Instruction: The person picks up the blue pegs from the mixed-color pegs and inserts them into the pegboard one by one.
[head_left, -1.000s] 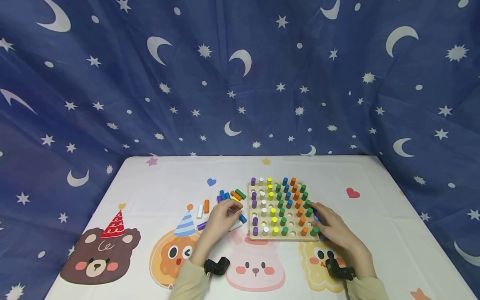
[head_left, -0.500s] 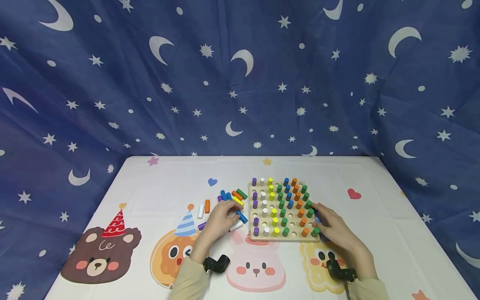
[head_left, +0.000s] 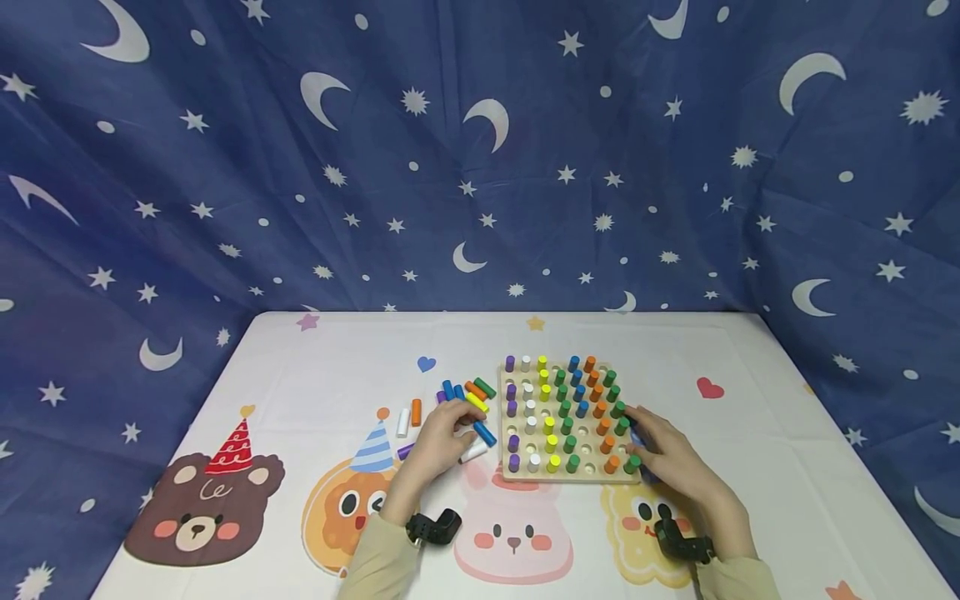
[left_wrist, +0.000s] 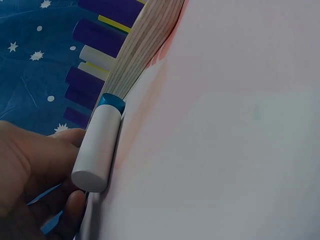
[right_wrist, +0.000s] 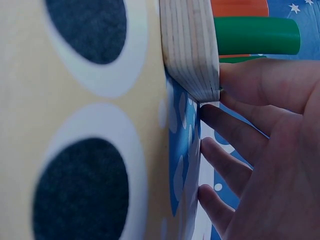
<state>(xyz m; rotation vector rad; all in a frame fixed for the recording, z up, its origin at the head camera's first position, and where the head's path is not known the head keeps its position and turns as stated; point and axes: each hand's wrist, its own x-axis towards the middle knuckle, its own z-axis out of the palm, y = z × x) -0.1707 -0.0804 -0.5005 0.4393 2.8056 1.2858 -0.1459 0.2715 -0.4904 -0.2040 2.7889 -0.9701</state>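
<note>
A wooden pegboard [head_left: 540,478] stands on the table with upright purple, white, yellow, green, blue and orange pegs in its holes. My left hand [head_left: 444,435] rests with loosely bent fingers over loose pegs left of the board, thumb and forefinger apart, nothing seen between them. By its fingertips lie a blue peg [head_left: 485,434] and a yellow peg [head_left: 477,402]. The left wrist view shows a white peg [left_wrist: 97,145] lying in front of this hand. My right hand [head_left: 671,454] touches the board's right edge [right_wrist: 187,50] with thumb and forefinger, its other fingers spread on the table.
Beyond the left hand lie more loose pegs, among them an orange peg [head_left: 416,412], a white peg [head_left: 403,422] and a green peg [head_left: 485,387]. The tablecloth [head_left: 360,358] carries printed cartoon animals. A dark blue starry curtain [head_left: 480,167] hangs behind the table.
Both hands stay in nearly the same place, and the pegs and board keep their arrangement. The whole scene shifts slightly to the right in the head view.
</note>
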